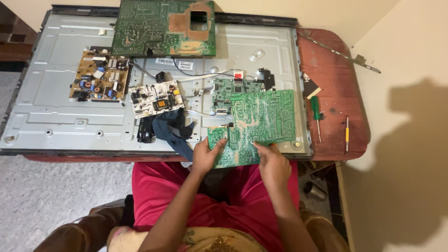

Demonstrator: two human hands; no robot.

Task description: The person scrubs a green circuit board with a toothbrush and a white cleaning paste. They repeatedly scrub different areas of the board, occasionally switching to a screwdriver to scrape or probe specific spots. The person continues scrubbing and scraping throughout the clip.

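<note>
A green circuit board (261, 121) lies solder side up over the near edge of a flat metal screen back panel (56, 107). My left hand (205, 156) grips the board's lower left corner with the thumb on top. My right hand (273, 163) holds its lower right edge, fingers curled onto it. A second green board (224, 91), with components up, is partly hidden beneath it.
On the panel sit a brown board (99, 75), a white board (156, 99), a large green board (163, 28) at the far edge, and a dark cloth (175, 130). A green-handled screwdriver (316, 112) and a yellow one (346, 133) lie on the red table (336, 88) at right.
</note>
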